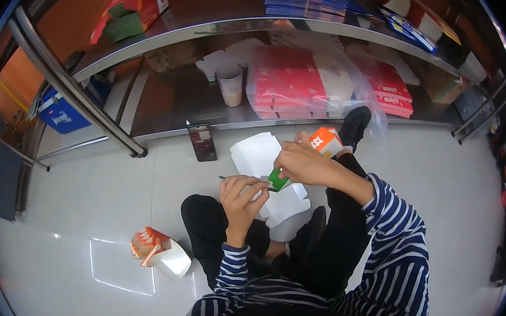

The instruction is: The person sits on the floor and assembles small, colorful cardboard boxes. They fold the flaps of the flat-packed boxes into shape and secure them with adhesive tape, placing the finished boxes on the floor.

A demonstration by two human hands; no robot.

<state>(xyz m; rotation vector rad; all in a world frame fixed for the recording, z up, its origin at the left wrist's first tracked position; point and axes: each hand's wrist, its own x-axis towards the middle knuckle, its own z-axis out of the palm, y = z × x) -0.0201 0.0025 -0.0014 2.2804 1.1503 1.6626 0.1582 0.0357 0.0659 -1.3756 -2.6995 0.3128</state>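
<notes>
Where the striped sleeves end above the lap, a flat white die-cut cardboard box blank (270, 180) is gripped by both hands: left hand (242, 198) curled shut on its near edge, right hand (305, 162) pinched on a green-printed flap. Folding is judged mid-way; next, the flap must be creased and tucked. Beside the left knee, nested orange-and-white folded cartons (158, 252) are stacked. Farther off, a dark phone (203, 143) lies flat on the white tile floor (104, 196); beyond, a translucent plastic cup (230, 84) is shelved.
</notes>
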